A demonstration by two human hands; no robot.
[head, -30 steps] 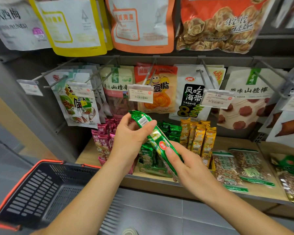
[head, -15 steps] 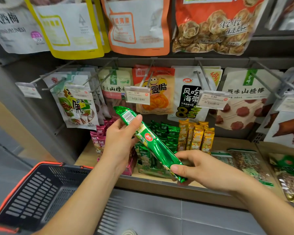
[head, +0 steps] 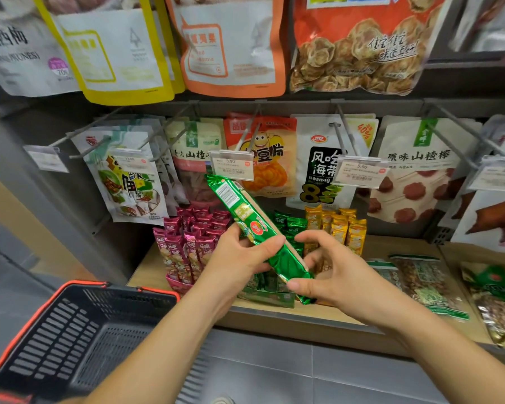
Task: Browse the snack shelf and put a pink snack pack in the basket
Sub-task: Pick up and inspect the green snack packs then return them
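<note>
I hold a long green snack pack [head: 247, 217] tilted in front of the shelf. My left hand [head: 239, 255] grips its middle from the left, thumb across the front. My right hand [head: 330, 269] pinches its lower end between thumb and fingers. Behind my left hand, several pink snack packs [head: 184, 240] stand upright in a display box on the wooden shelf [head: 397, 249]. A black basket with a red rim [head: 70, 336] sits at the lower left, with nothing visible inside.
Green packs [head: 292, 225] and yellow packs [head: 341, 228] stand to the right of the pink ones. Flat bags of nuts [head: 420, 284] lie on the shelf's right. Hanging snack bags on metal hooks [head: 344, 135] and price tags [head: 231, 169] fill the rows above.
My left hand slid from the green pack's top end down to its middle. My right hand shifted its pinch at the lower end, and the pack stands more upright.
</note>
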